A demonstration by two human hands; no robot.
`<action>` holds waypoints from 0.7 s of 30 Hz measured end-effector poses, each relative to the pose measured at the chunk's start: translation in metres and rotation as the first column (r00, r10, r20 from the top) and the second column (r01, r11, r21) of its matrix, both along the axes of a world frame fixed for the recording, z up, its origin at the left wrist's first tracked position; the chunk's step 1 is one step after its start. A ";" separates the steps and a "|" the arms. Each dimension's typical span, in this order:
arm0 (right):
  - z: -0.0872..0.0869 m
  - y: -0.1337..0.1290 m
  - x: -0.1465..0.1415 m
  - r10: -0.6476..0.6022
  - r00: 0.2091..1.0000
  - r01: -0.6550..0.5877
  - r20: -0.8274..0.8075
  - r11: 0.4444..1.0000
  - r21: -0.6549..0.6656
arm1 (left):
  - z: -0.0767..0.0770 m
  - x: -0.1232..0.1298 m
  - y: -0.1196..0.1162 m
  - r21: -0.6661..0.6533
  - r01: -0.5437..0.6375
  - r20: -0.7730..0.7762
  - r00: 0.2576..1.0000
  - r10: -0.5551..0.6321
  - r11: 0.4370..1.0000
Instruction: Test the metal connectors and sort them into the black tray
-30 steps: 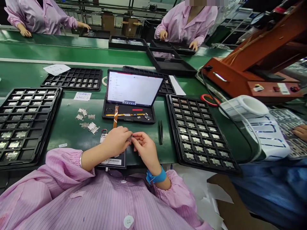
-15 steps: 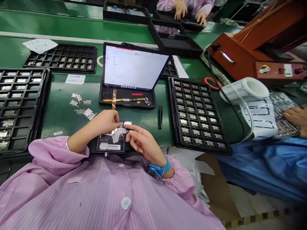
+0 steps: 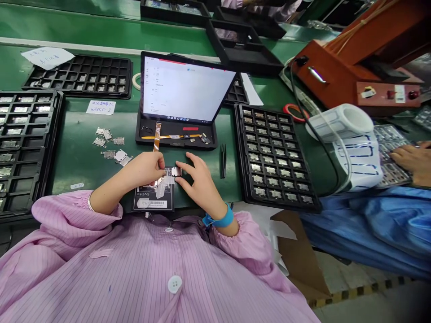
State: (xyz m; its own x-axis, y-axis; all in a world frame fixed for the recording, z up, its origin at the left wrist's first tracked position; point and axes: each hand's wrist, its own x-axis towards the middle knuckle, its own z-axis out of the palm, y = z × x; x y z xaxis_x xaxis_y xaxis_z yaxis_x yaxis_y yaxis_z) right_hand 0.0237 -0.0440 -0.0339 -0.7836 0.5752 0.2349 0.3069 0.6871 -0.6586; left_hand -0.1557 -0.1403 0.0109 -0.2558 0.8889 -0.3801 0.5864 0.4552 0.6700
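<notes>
My left hand (image 3: 151,168) is closed at the upper edge of a black labelled unit (image 3: 154,204); what its fingertips pinch is too small to make out. My right hand (image 3: 198,181) has its fingers apart, with thumb and index fingertips beside a small silver part (image 3: 176,171) at the unit's upper right. A translucent strip (image 3: 161,187) lies across the unit. From near my left hand an orange flex cable (image 3: 157,137) runs up to the lit screen (image 3: 186,89), which leans in a black tray (image 3: 175,144). Loose silver parts (image 3: 120,155) lie to the left.
Black trays of small metal parts stand at the left (image 3: 28,148), back left (image 3: 84,76) and right (image 3: 276,157). Black tweezers (image 3: 223,160) lie beside the right tray. Farther right are a white roll (image 3: 340,123), an orange-red machine (image 3: 336,80) and another person's hand (image 3: 412,161).
My right hand's fingers have spread apart and moved around the small silver part. My left hand stays at the unit. The whole view has shifted slightly.
</notes>
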 end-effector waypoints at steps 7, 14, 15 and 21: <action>-0.007 0.004 0.006 -0.047 0.998 0.046 -0.051 0.999 -0.007 | -0.003 -0.001 -0.001 0.033 0.001 0.001 1.000 -0.001 0.999; 0.000 -0.008 0.003 -0.207 0.956 0.046 -0.206 0.801 -0.596 | -0.002 0.016 0.003 0.293 0.054 0.145 0.984 -0.100 0.955; 0.001 -0.009 0.003 -0.224 0.947 0.018 -0.230 0.753 -0.657 | -0.002 0.019 0.003 0.293 0.028 0.213 0.973 -0.094 0.956; 0.000 -0.006 0.002 -0.189 0.954 -0.051 -0.235 0.668 -0.743 | -0.004 0.026 0.007 0.161 -0.118 0.424 0.905 0.040 0.980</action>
